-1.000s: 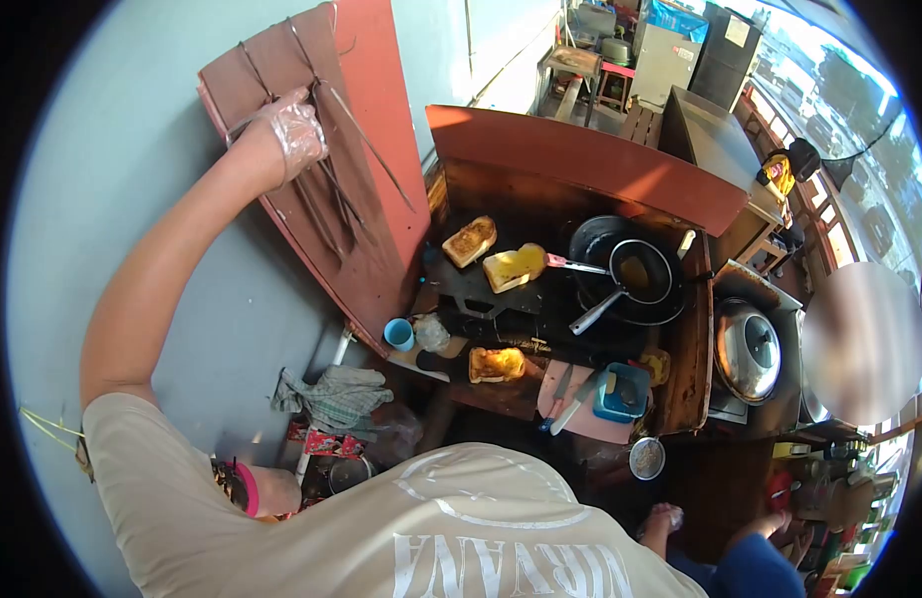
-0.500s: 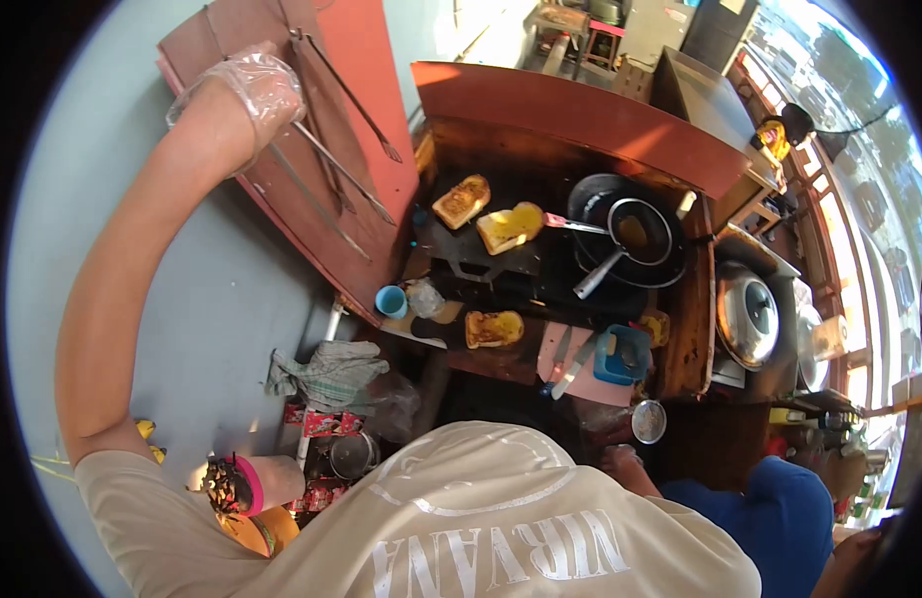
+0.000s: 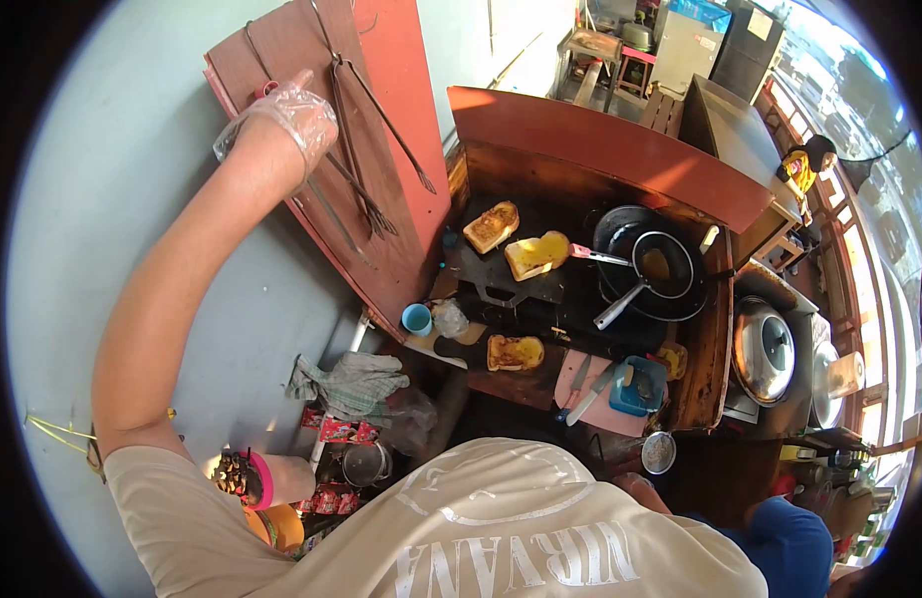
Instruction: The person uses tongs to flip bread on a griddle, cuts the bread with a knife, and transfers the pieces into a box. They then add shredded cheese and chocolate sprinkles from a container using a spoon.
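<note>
Head view: the left hand (image 3: 291,115), in a clear plastic glove, is raised high at the end of an outstretched arm. Its grip is closed on the metal tongs (image 3: 366,204). Their thin rods run out from under the palm, down and to the right. The tongs lie flat against the reddish wooden board (image 3: 406,249) that leans behind the grip. A second pair of tongs (image 3: 381,110) hangs on the same board just right of the grip.

Well below and to the right of the grip stands the wooden desk (image 3: 715,339). On its dark griddle (image 3: 501,287) lie two slices of toast (image 3: 492,226) (image 3: 536,254), and a third slice (image 3: 515,352) rests nearer the person. Further right of them a small frying pan (image 3: 665,264) sits inside a wider black pan. A blue cup (image 3: 416,319) stands at the desk's near left corner, almost straight below the grip. A checked cloth (image 3: 356,384) is bunched lower down, off the desk. A pink cutting board (image 3: 588,384) carrying knives and a blue tub (image 3: 640,384) lie at the desk's near edge. A steel lid (image 3: 765,349) lies far to the right.

The right hand (image 3: 635,485) barely shows past the shirt, far below the left grip. I cannot tell whether its own grip is open or closed.
</note>
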Action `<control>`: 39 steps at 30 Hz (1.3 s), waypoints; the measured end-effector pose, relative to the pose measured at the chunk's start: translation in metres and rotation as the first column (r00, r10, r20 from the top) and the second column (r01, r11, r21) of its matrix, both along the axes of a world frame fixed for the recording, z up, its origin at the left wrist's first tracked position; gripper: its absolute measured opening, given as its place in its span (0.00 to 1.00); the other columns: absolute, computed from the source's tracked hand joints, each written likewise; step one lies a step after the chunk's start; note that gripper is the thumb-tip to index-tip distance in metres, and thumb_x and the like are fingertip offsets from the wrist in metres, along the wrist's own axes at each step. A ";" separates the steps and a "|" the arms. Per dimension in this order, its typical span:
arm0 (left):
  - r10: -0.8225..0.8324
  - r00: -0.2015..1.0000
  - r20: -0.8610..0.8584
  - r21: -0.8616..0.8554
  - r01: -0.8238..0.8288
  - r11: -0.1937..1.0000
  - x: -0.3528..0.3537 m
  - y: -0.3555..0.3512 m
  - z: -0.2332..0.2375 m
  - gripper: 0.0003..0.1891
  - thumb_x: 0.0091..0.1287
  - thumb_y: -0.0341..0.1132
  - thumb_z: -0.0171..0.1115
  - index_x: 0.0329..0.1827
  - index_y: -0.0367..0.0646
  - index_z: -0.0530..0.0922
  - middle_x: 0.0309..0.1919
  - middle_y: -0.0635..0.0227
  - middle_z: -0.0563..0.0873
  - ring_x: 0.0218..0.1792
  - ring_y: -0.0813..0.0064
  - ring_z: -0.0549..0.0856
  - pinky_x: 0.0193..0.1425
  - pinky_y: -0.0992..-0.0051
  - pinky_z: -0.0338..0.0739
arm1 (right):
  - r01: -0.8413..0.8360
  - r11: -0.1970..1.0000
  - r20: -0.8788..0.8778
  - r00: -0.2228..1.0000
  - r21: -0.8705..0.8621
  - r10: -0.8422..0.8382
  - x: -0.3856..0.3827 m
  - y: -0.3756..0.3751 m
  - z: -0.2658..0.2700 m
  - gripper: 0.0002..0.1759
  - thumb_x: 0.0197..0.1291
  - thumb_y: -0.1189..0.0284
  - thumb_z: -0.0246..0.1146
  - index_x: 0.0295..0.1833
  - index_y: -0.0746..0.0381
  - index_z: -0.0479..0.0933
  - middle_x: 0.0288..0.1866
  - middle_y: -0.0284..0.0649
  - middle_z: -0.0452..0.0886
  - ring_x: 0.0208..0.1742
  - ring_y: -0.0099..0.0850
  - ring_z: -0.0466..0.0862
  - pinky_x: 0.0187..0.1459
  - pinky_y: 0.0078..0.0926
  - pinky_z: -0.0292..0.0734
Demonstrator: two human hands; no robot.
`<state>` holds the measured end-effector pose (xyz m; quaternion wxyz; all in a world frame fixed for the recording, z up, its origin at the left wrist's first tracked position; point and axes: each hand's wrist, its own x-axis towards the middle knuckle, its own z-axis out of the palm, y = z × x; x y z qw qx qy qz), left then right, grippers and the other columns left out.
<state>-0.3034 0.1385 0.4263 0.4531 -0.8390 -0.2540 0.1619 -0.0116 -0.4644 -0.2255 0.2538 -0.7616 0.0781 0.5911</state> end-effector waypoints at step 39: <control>0.985 0.086 -0.147 -0.856 0.489 -0.170 -0.028 0.053 -0.450 0.24 0.73 0.57 0.55 0.33 0.43 0.78 0.17 0.69 0.79 0.16 0.77 0.75 0.16 0.75 0.66 | -0.600 0.796 0.317 0.742 -0.079 0.591 -0.129 -0.016 0.037 0.16 0.64 0.59 0.59 0.50 0.57 0.82 0.48 0.44 0.86 0.50 0.43 0.86 0.44 0.47 0.81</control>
